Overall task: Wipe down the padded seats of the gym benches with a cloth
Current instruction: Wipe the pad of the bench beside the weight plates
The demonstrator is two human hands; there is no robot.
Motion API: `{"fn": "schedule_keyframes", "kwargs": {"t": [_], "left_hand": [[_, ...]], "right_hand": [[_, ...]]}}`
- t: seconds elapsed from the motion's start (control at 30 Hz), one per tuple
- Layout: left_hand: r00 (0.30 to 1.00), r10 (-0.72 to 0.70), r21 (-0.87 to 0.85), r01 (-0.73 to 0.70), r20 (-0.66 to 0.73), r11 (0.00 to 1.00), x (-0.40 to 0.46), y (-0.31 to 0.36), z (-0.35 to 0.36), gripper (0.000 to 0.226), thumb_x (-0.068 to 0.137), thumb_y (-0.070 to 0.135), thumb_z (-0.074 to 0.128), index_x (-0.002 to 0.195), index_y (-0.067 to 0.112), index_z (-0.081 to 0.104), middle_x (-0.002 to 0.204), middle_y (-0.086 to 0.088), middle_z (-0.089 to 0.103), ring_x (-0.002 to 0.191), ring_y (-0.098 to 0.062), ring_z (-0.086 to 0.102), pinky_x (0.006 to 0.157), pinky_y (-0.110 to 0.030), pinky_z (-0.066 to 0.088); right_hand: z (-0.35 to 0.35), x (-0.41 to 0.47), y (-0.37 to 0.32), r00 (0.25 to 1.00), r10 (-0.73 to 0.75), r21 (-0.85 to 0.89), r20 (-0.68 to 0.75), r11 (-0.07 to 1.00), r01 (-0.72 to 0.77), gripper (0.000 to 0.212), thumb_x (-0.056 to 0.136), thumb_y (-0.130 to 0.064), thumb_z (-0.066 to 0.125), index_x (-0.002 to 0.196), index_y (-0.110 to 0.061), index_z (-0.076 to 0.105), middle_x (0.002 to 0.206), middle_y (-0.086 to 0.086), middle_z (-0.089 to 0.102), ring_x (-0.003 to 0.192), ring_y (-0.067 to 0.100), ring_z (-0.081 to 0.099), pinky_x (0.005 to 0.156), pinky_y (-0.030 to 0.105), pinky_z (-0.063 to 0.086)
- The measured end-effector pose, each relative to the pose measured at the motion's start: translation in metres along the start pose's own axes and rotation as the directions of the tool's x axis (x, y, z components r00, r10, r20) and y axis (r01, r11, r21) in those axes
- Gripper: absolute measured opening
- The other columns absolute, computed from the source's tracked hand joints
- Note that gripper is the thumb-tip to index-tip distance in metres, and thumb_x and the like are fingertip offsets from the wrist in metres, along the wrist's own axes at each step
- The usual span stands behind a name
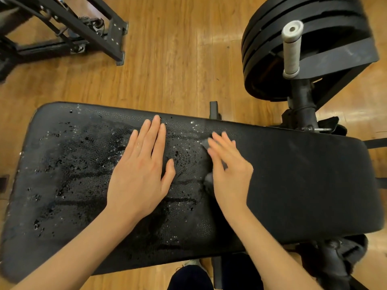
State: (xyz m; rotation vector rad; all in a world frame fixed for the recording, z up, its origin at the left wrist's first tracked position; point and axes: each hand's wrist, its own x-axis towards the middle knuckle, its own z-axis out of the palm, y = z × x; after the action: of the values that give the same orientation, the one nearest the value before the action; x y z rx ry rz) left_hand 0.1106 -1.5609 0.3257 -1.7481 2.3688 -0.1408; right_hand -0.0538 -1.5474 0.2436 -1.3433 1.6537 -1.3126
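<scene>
Where the frame's middle band runs from left edge to right edge, lies a black padded bench seat [303, 185], lengthwise, wet and speckled with droplets over the left half, dry and matte over the right half. Left hand [142, 170] flat on the wet part near frame centre, fingers straight and close together, thumb spread, palm down, holding nothing. Right hand [228, 166] just right of centre, blurred, fingers extended and pressing down on a small grey cloth [206, 143]; cloth mostly hidden beneath the palm, with one corner showing past the fingertips and a bunched bit at the thumb side. Hands near each other, apart, not touching. Cloth at the boundary between wet and dry areas of the pad.

Upper right of the frame: stacked black weight plates [272, 49] on a holder, with a pale grip-wrapped post [292, 49] in front. Upper left: black metal equipment frame [100, 28] on the wooden floor [178, 49]. Bottom centre: dark trouser legs [188, 277] below the bench edge.
</scene>
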Motion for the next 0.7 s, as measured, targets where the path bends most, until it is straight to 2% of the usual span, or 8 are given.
{"fn": "schedule_keyframes", "kwargs": {"t": [0.1, 0.17, 0.23, 0.33, 0.4, 0.5, 0.6, 0.7], "left_hand": [[1.0, -0.006, 0.001, 0.006, -0.002, 1.0, 0.0, 0.001, 0.0, 0.069, 0.101, 0.04, 0.026, 0.156, -0.001, 0.021, 0.165, -0.016, 0.016, 0.154, -0.027, 0.014, 0.126, -0.041, 0.011], [1.0, 0.001, -0.002, -0.001, 0.004, 1.0, 0.0, 0.001, 0.0, 0.069, 0.101, 0.04, 0.026, 0.156, 0.0, 0.02, 0.166, -0.015, 0.015, 0.154, -0.027, 0.013, 0.126, -0.04, 0.01], [1.0, 0.001, -0.026, -0.001, -0.002, 1.0, 0.001, 0.0, 0.0, 0.069, 0.1, 0.041, 0.027, 0.157, 0.001, 0.019, 0.166, -0.014, 0.014, 0.154, -0.026, 0.012, 0.126, -0.038, 0.007], [1.0, 0.0, -0.09, -0.002, -0.017, 0.996, 0.0, -0.004, -0.001, 0.069, 0.101, 0.042, 0.027, 0.157, 0.003, 0.02, 0.166, -0.011, 0.014, 0.154, -0.024, 0.011, 0.126, -0.034, 0.002], [1.0, 0.022, -0.111, -0.024, -0.019, 0.994, -0.001, -0.009, -0.003, 0.068, 0.101, 0.041, 0.027, 0.156, 0.002, 0.022, 0.166, -0.011, 0.016, 0.154, -0.024, 0.012, 0.125, -0.035, 0.002], [1.0, 0.008, -0.062, -0.009, -0.019, 0.998, -0.006, -0.027, -0.011, 0.068, 0.099, 0.041, 0.029, 0.155, 0.001, 0.026, 0.165, -0.013, 0.02, 0.153, -0.027, 0.017, 0.125, -0.038, 0.006], [0.999, -0.036, -0.041, 0.036, 0.002, 0.999, -0.014, -0.057, -0.019, 0.07, 0.099, 0.043, 0.027, 0.155, 0.001, 0.025, 0.165, -0.014, 0.02, 0.153, -0.028, 0.016, 0.124, -0.037, 0.003], [1.0, -0.024, -0.03, 0.025, 0.01, 0.999, -0.02, -0.072, -0.021, 0.07, 0.1, 0.044, 0.026, 0.156, 0.003, 0.023, 0.165, -0.012, 0.019, 0.153, -0.027, 0.016, 0.125, -0.036, 0.002]], "right_hand": [[0.027, 0.062, -0.005, 0.998, 0.044, -0.013, -0.051, 0.999, -0.044, 0.022, 0.093, -0.006, 0.064, 0.112, -0.008, 0.073, 0.118, 0.003, 0.07, 0.121, 0.011, 0.058, 0.111, 0.04, 0.041], [0.027, 0.083, -0.005, 1.0, 0.02, -0.03, 0.02, 0.999, -0.019, 0.019, 0.094, -0.01, 0.062, 0.108, -0.011, 0.075, 0.113, -0.001, 0.072, 0.111, 0.007, 0.061, 0.102, 0.036, 0.047], [0.011, 0.074, 0.005, 0.995, -0.004, -0.052, 0.098, 0.999, 0.009, 0.021, 0.095, -0.013, 0.062, 0.112, -0.012, 0.074, 0.116, -0.003, 0.069, 0.114, 0.008, 0.06, 0.104, 0.036, 0.045], [-0.012, 0.052, 0.015, 0.994, 0.103, -0.017, -0.018, 0.994, -0.104, 0.023, 0.095, -0.012, 0.062, 0.116, -0.013, 0.072, 0.124, -0.002, 0.067, 0.125, 0.011, 0.055, 0.11, 0.038, 0.041], [0.009, 0.056, -0.005, 0.985, 0.138, -0.038, -0.107, 0.989, -0.143, 0.021, 0.094, -0.011, 0.062, 0.111, -0.013, 0.075, 0.119, -0.002, 0.07, 0.119, 0.008, 0.058, 0.108, 0.033, 0.043], [0.059, 0.062, -0.05, 0.999, -0.04, -0.104, 0.033, 0.994, 0.044, 0.02, 0.094, -0.014, 0.061, 0.108, -0.015, 0.075, 0.115, -0.005, 0.071, 0.108, 0.005, 0.062, 0.099, 0.018, 0.042], [0.05, 0.063, -0.043, 0.975, -0.107, -0.057, 0.194, 0.991, 0.12, 0.023, 0.095, -0.015, 0.062, 0.115, -0.014, 0.073, 0.122, -0.003, 0.069, 0.12, 0.01, 0.059, 0.108, 0.03, 0.042], [0.008, 0.06, -0.009, 0.994, 0.089, -0.011, 0.059, 0.996, -0.089, 0.023, 0.094, -0.01, 0.063, 0.115, -0.014, 0.072, 0.121, -0.005, 0.068, 0.125, 0.006, 0.055, 0.112, 0.034, 0.039]]}}
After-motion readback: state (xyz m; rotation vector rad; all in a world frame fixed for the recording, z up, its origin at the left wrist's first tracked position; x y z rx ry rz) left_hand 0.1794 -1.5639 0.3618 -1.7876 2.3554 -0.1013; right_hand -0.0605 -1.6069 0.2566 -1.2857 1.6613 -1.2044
